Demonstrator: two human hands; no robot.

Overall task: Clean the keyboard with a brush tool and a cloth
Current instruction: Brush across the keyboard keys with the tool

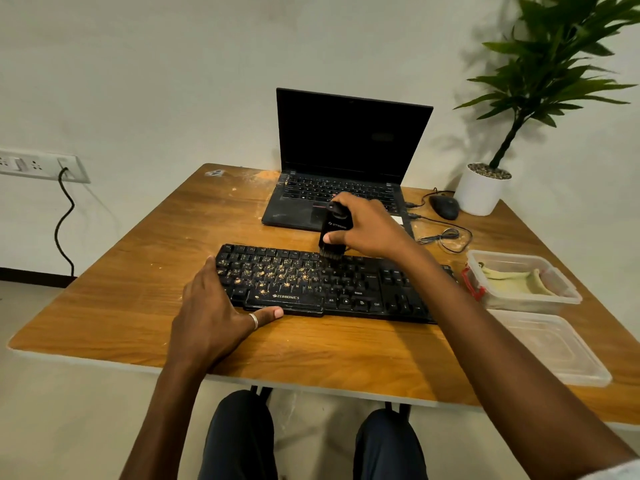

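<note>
While gripping the brush tool (335, 227) in the right hand (372, 227), with bristles seemingly on the top rows of the keyboard (363, 293) on the table (138, 271), sweep short light strokes leftward through the crumbs (273, 271); keep the flat, straight-fingered left hand (211, 313) bracing its left end.
</note>
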